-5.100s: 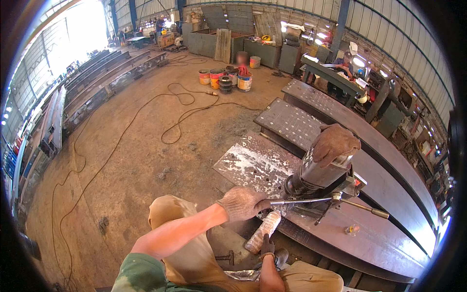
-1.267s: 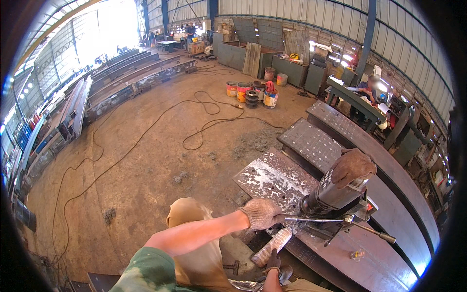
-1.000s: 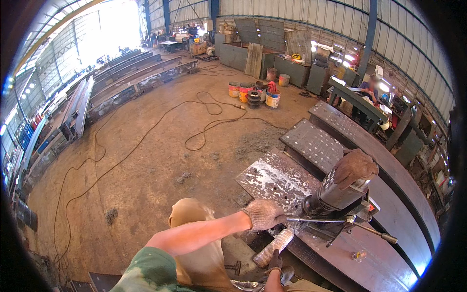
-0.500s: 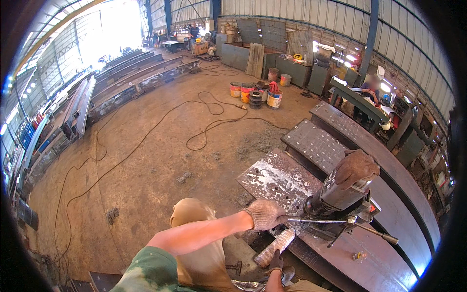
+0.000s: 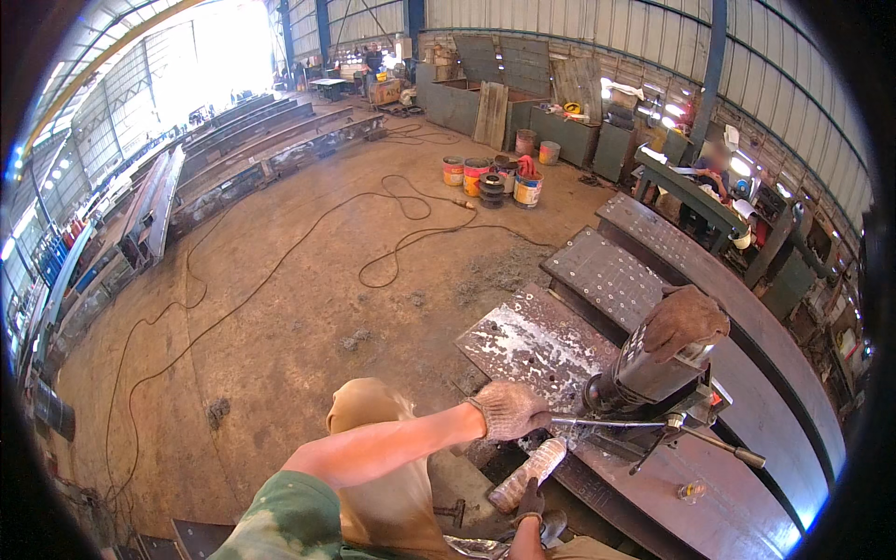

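My left hand [image 5: 511, 411], in a knitted work glove, is closed around the end of a metal feed lever [image 5: 607, 423]. That lever joins the hub of a drilling machine [image 5: 627, 378] with a dark cylindrical body, standing on a steel plate [image 5: 532, 341] marked with white patches. A brown cloth or glove [image 5: 686, 322] covers the machine's top. Lower down, my right hand [image 5: 529, 504], in a dark glove, is wrapped round a cloudy, stained plastic bottle [image 5: 530, 474], which lies tilted below the lever. The drill's tip and the bottle's mouth are hard to make out.
More drilled steel plates [image 5: 611, 271] lie to the right; a small clear container [image 5: 691, 492] rests on one. Metal shavings [image 5: 355, 340] and a long cable [image 5: 280, 257] cover parts of the floor. Paint buckets [image 5: 527, 191] stand ahead. A person [image 5: 711, 173] is at a green bench [image 5: 691, 191].
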`<state>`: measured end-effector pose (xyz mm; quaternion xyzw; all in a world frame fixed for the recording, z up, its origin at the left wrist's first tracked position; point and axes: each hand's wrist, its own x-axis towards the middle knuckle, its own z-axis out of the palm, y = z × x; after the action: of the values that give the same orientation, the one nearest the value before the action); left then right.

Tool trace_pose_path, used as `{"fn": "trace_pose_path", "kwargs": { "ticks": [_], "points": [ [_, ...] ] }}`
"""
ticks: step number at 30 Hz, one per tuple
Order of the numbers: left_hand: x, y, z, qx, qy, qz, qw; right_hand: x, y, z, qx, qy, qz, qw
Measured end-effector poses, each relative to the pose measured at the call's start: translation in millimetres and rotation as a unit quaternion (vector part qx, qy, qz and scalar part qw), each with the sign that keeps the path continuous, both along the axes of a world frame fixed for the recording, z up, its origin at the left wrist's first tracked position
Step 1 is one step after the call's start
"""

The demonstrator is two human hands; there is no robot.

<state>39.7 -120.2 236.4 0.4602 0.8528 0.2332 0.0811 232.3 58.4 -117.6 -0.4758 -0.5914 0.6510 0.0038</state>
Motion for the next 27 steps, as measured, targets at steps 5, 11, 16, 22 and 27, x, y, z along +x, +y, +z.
{"fn": "trace_pose_path", "kwargs": {
  "ticks": [5, 11, 16, 22, 27],
  "points": [
    [-0.4, 1.2, -3.9, 0.004, 0.012, 0.002, 1.0, -0.6, -1.0, 4.8, 0.003, -0.01, -0.011, 1.0],
    [-0.7, 0.1, -8.5, 0.002, 0.041, 0.005, 0.999, -0.3, -1.6, 4.6, 0.007, 0.004, 0.003, 1.0],
    [-0.4, 3.3, -0.7, -0.028, 0.006, 0.008, 1.0, 1.8, 4.6, -3.9, 0.032, -0.008, 0.024, 0.999],
    [0.9, 4.5, -5.8, 0.016, 0.002, 0.025, 1.0, 0.2, 5.3, -23.9, 0.013, 0.027, -0.003, 1.0],
    [-1.1, 0.2, -13.0, 0.004, 0.005, 0.032, 0.999, -1.4, 2.2, -10.9, 0.015, -0.03, 0.032, 0.999]
  ]
}}
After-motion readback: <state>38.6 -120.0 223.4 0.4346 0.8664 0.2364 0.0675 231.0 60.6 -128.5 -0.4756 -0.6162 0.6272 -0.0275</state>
